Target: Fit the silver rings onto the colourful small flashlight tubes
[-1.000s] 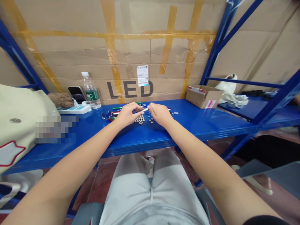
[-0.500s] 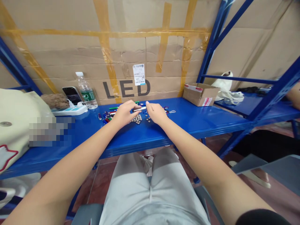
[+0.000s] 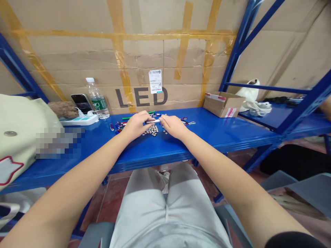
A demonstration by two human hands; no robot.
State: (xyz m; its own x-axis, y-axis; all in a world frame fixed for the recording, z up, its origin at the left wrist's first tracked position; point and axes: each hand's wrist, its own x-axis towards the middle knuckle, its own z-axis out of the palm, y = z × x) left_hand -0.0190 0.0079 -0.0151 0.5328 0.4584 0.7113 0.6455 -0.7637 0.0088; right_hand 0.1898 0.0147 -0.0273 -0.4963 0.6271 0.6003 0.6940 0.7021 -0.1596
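Observation:
My left hand (image 3: pixel 136 124) and my right hand (image 3: pixel 172 125) meet over the blue shelf (image 3: pixel 207 136), both pinched on a small silver tube (image 3: pixel 153 121) held level between them. Just below the tube lies a heap of several small round silver button cells (image 3: pixel 152 130). Left of my left hand lie several small coloured tubes (image 3: pixel 119 126), red, blue and green. More coloured pieces and a metal clip (image 3: pixel 191 123) lie beyond my right hand.
At the back left stand a water bottle (image 3: pixel 96 100), a phone (image 3: pixel 80 103) on a white power strip (image 3: pixel 80 120), and a brown fuzzy lump (image 3: pixel 64 109). A cream bag (image 3: pixel 18 134) fills the left. A small open carton (image 3: pixel 222 104) sits right, cardboard behind.
My hands stay on the silver tube; the right hand has closed in slightly toward the left. The view has shifted a little.

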